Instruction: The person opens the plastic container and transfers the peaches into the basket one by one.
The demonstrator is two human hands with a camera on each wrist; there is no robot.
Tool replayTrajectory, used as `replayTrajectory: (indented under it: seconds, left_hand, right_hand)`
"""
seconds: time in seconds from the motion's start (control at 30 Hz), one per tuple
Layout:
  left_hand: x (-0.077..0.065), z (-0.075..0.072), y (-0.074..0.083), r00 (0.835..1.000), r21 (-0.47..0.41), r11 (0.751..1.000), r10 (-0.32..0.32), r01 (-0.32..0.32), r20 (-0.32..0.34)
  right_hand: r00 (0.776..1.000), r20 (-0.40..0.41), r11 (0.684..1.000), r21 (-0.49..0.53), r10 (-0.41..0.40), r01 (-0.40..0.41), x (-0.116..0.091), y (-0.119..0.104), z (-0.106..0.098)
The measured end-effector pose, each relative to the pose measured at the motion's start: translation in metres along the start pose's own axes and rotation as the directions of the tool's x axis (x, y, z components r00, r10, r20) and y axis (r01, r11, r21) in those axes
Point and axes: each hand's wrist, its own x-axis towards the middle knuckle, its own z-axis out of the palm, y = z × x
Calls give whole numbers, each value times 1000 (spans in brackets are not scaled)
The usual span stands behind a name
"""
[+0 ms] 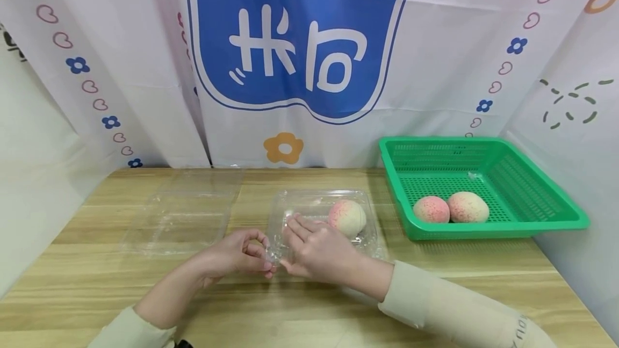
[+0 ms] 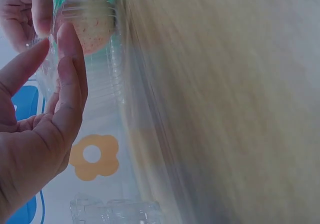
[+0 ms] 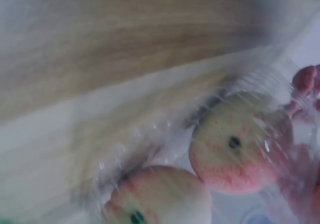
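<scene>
A clear plastic clamshell box [image 1: 316, 196] stands mid-table, a pink and cream peach [image 1: 347, 219] showing at its right side. In the right wrist view two peaches, a nearer peach [image 3: 162, 196] and a farther peach [image 3: 237, 144], sit side by side behind the clear plastic. At the box's front left corner my left hand [image 1: 234, 254] pinches the edge between thumb and fingers. My right hand [image 1: 321, 251] lies across the top of the box, fingers stretched toward its left side and pressing there, covering much of what is inside.
Farther left lies another clear box [image 1: 181, 219], opened flat on the wooden table [image 1: 232, 316]. At the right, a green basket [image 1: 493, 227] holds a pink peach [image 1: 431, 209] and a paler peach [image 1: 468, 207]. A printed curtain [image 1: 338, 138] hangs behind the table.
</scene>
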Motion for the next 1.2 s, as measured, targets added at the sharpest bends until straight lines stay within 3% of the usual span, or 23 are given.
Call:
replayTrajectory:
  seconds: [0.2,0.43,0.6,0.87,1.2]
  left_hand:
    - [1,-1,0,1000,36,999,-20,20,-12]
    - [2,0,-1,1000,81,997,-17,18,-20]
    - [1,-1,-1,999,96,995,-23,25,-28]
    - [2,-1,-2,999,105,994,-26,29,-32]
    - [3,1,-2,999,109,994,-21,26,-43]
  right_hand:
    - [993,101,977,195,63,-82,-6,11,-11]
    - [983,129,917,363,127,-166,-22,29,-23]
    - [979,111,904,377,170,-200,-37,42,-31]
    - [960,178,889,370,216,-268,-64,53,-39]
    - [923,257,824,425,288,-375,-93,62,-40]
